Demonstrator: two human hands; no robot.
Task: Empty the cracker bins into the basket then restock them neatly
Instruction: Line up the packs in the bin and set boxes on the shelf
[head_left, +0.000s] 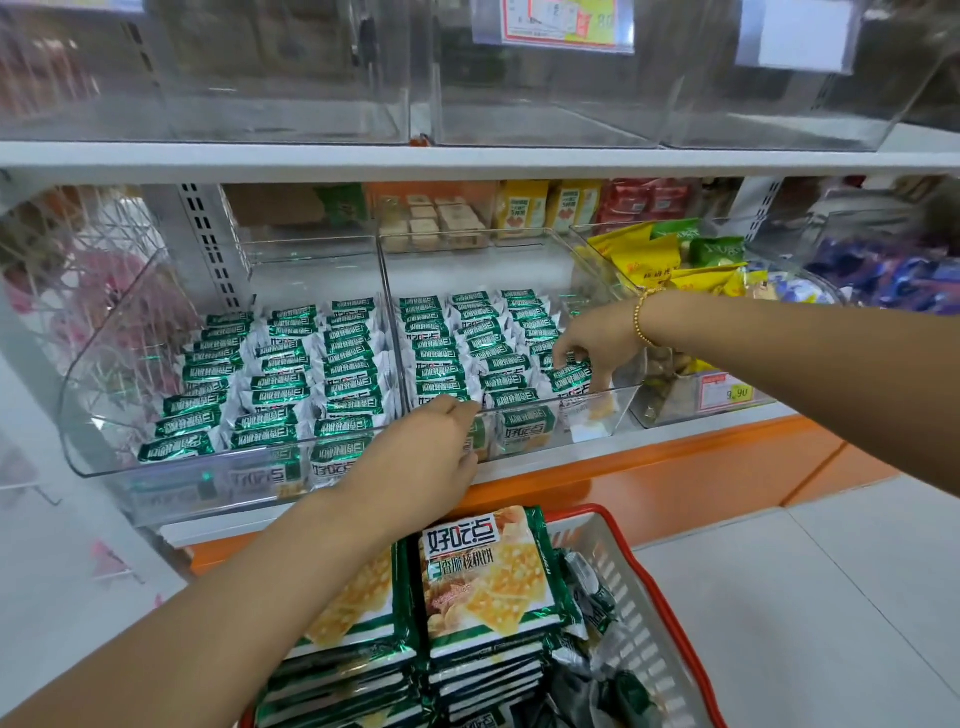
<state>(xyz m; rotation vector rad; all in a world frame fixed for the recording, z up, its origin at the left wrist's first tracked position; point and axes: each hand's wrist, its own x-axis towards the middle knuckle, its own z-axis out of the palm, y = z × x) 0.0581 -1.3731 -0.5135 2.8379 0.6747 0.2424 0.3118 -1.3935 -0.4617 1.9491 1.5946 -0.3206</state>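
Two clear plastic bins stand side by side on the shelf, the left bin (104, 457) and the right bin (618, 410). Both hold neat rows of green and white cracker packs standing on edge. My right hand (592, 343) reaches into the right bin's front right corner and pinches a cracker pack (570, 375) there. My left hand (421, 457) rests on the front rim of the right bin, its fingers curled over the edge. Below, a red and grey basket (644, 603) holds stacked cracker packs (488, 577) lying flat.
Empty clear bins (291, 104) sit on the shelf above. To the right is a bin of yellow and green snack bags (670, 254) with a price tag (724, 392). An orange shelf base (675, 483) runs below, and pale floor tiles lie at the right.
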